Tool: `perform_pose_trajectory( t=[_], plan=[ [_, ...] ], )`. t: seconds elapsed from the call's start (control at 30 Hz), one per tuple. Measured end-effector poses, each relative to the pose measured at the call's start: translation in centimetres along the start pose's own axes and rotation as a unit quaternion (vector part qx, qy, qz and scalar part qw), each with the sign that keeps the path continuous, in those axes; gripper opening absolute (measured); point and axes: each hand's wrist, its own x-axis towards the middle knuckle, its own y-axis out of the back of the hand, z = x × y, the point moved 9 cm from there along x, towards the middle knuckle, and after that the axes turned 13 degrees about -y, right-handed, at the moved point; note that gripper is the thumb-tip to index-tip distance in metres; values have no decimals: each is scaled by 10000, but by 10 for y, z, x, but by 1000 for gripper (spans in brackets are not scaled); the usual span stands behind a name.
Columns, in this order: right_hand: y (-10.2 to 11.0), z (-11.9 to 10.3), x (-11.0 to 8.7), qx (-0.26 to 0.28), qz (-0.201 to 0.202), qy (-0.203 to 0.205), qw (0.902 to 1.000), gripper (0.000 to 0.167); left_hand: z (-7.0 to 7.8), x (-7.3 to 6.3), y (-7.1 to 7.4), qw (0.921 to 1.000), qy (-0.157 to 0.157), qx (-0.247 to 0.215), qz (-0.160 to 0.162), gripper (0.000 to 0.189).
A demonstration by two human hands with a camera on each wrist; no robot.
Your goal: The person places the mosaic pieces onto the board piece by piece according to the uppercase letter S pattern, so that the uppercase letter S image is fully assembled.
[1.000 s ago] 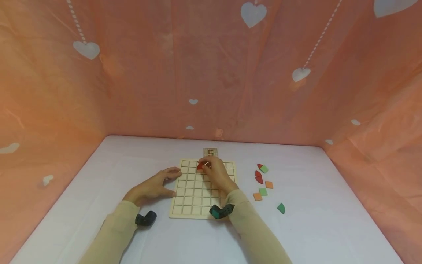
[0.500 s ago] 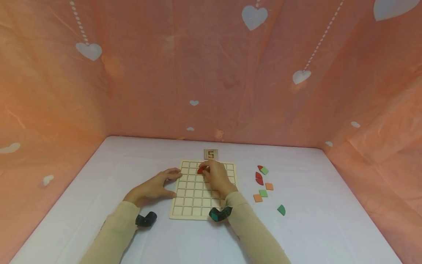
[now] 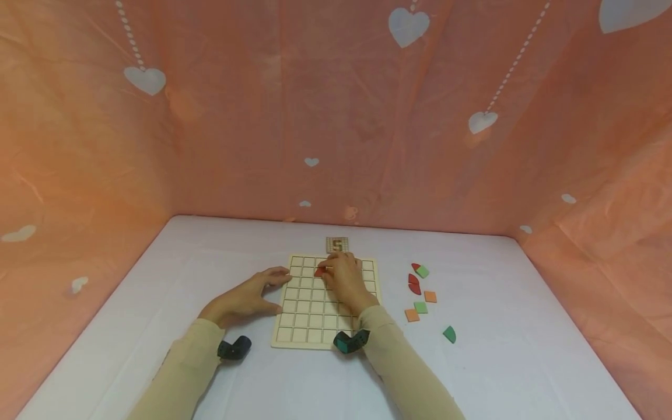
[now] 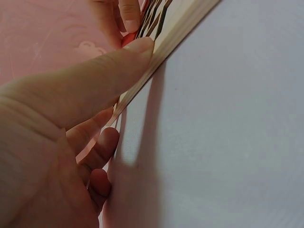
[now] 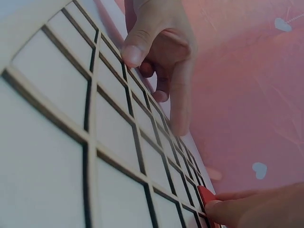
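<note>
Hands (image 3: 347, 281) on gridded board (image 3: 310, 306), white tabletop (image 3: 504, 350), heart-patterned orange drapes (image 3: 231, 146)

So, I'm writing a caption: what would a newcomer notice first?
Probably the orange backdrop with its white hearts, filling the space behind the white table. Then the pale gridded board at mid-table, where the right hand holds a red piece towards the far edge. Colourful loose pieces lie scattered right of the board.

The left hand (image 4: 52, 114) has its thumb on the edge of a wooden board (image 4: 184, 24). Just past it, the right hand (image 4: 110, 16) touches a red piece (image 4: 127, 38). Dark shadows (image 4: 151, 109) lie on the white worktop (image 4: 232, 118); a pink cloth (image 4: 38, 38) is behind.
</note>
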Motion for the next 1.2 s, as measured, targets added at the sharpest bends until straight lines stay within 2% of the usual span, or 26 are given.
perform_pose_trajectory(
  t=[0.4,0.77,1.07,1.2],
  plan=[
    [-1,3,1,131,-253,43,9996,25,2,0,2,10000,42,-23,26,80],
    [-2,8,2,205,-302,-1,9993,27,2,1,2,9999,35,-112,11,80],
    [-3,12,2,562,-310,-45,9979,17,0,1,0,9999,43,-148,8,81],
    [-3,11,1,544,-331,14,9980,20,0,0,0,9999,29,-97,20,81]
  ],
)
